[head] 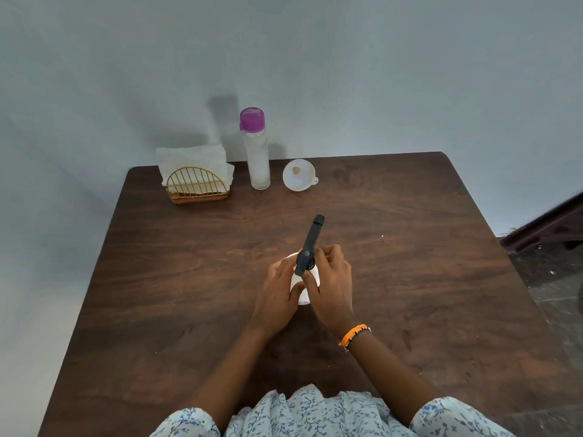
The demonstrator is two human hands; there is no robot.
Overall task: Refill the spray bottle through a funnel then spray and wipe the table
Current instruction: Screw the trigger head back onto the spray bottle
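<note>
A white spray bottle (303, 287) with a black trigger head (310, 244) stands upright at the middle of the dark wooden table (176, 279). My left hand (279, 293) grips the bottle's white body. My right hand (331, 283) curls its fingers round the neck just under the black head. At the back of the table lies a white funnel (299, 175), mouth up. Left of the funnel stands a clear water bottle (258, 154) with a purple cap.
A gold wire holder (197, 186) with white paper napkins (192, 159) sits at the back left. A plain wall rises behind the table. To the right, past the table edge, lie a dark floor and a dark piece of furniture (549, 225).
</note>
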